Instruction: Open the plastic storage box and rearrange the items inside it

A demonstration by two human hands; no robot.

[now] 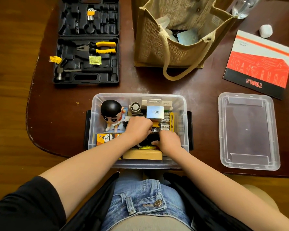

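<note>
The clear plastic storage box stands open at the table's near edge, its lid lying flat to the right. Inside are a black-haired cartoon figure, a white Q88 box, a small fan, packs of batteries, a panda-print box and a wooden block. Both hands are down in the box's middle. My left hand has its fingers curled over small dark items. My right hand grips a black object. What lies under the hands is hidden.
An open black tool case with yellow pliers and a hammer sits at the far left. A jute bag stands behind the box. A red TOOLS booklet, a white ball and a clear bottle lie at the far right.
</note>
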